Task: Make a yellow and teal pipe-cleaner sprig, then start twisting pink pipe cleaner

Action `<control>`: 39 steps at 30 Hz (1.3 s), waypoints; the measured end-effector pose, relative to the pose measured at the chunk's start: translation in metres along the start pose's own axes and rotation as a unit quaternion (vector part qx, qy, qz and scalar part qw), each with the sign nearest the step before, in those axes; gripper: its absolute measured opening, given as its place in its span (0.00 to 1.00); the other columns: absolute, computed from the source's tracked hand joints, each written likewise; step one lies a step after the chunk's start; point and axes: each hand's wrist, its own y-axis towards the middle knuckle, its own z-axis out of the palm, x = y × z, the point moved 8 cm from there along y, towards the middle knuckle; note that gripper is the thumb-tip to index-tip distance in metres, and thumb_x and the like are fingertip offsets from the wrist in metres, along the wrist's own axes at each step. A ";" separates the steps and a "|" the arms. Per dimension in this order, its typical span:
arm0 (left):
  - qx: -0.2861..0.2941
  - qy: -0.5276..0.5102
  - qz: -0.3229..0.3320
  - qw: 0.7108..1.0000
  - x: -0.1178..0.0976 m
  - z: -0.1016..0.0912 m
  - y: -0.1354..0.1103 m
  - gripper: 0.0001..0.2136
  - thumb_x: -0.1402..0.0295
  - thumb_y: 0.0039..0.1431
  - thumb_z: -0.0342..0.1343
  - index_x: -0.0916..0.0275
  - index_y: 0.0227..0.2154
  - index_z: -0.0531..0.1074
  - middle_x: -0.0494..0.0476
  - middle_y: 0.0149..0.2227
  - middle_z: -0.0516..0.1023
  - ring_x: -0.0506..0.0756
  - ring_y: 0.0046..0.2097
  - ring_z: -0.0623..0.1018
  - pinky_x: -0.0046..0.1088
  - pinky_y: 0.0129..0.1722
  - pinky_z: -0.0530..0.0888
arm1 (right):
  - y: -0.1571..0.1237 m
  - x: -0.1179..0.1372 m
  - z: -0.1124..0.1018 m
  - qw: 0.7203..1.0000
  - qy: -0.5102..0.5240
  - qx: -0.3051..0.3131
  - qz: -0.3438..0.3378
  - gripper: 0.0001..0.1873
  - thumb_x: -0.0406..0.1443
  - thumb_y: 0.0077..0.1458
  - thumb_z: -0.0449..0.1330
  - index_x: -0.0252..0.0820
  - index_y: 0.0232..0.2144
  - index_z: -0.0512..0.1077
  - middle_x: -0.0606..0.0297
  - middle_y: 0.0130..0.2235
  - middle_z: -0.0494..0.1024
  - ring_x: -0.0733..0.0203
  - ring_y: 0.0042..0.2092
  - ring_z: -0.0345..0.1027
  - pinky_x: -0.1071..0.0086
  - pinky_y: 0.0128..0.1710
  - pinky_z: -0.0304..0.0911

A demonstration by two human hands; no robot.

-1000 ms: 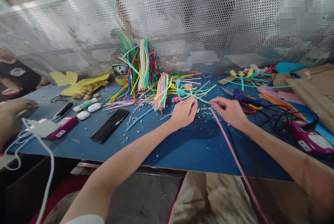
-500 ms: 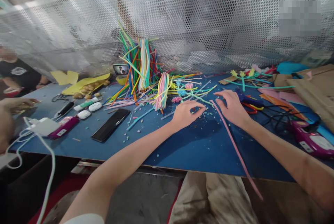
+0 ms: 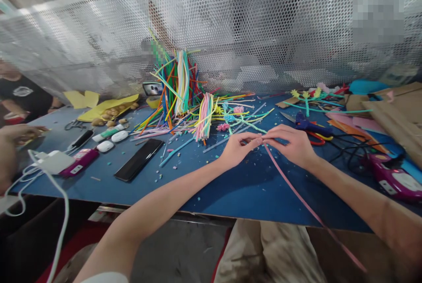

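Note:
A long pink pipe cleaner (image 3: 296, 188) runs from my fingertips down to the right, over the table's front edge. My left hand (image 3: 238, 147) pinches at its upper end, thumb against fingers. My right hand (image 3: 288, 143) meets the left there, its fingertips closed on the same end. The exact bend at the tips is hidden by the fingers. Just beyond my hands lie a light-green pipe cleaner (image 3: 253, 125) and small fluffy pieces, a blue one (image 3: 229, 117) and a pink one (image 3: 223, 127). A bundle of pastel pipe cleaners (image 3: 204, 117) stands left of them.
A taller multicoloured bunch (image 3: 180, 85) stands by the perforated metal screen (image 3: 263, 23). A black phone (image 3: 139, 160) lies left. At right are a blue-handled tool (image 3: 311, 125), black cables and a magenta power strip (image 3: 394, 179). Another person's hand (image 3: 23, 131) is at far left.
My hands have come together, the right moving left and down to meet the left at the pipe cleaner's end. The pipe cleaner's lower end has swung right.

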 end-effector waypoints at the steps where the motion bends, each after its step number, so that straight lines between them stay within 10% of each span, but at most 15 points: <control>1: 0.001 -0.016 -0.004 1.000 0.002 0.000 0.000 0.19 0.54 0.57 0.60 0.65 0.41 0.79 0.58 0.37 0.82 0.51 0.35 0.76 0.24 0.34 0.70 | 0.000 -0.001 -0.001 1.000 0.001 -0.004 0.004 0.06 0.36 0.58 0.61 0.48 0.39 0.77 0.64 0.38 0.80 0.60 0.40 0.73 0.65 0.43 0.70; 16: 0.028 0.163 0.082 0.983 -0.016 -0.004 0.000 0.13 0.57 0.61 0.56 0.59 0.39 0.81 0.56 0.38 0.82 0.48 0.29 0.71 0.24 0.30 0.67 | -0.003 -0.011 0.013 0.994 0.037 0.079 0.066 0.03 0.36 0.61 0.56 0.44 0.34 0.69 0.63 0.34 0.74 0.62 0.34 0.66 0.67 0.35 0.64; 39: 0.078 0.095 0.047 0.991 -0.014 0.003 -0.002 0.21 0.53 0.65 0.50 0.64 0.44 0.79 0.59 0.42 0.81 0.50 0.34 0.75 0.23 0.29 0.66 | 0.001 -0.012 0.007 0.997 -0.009 0.063 0.046 0.06 0.38 0.62 0.56 0.45 0.34 0.72 0.62 0.35 0.78 0.59 0.37 0.71 0.63 0.40 0.68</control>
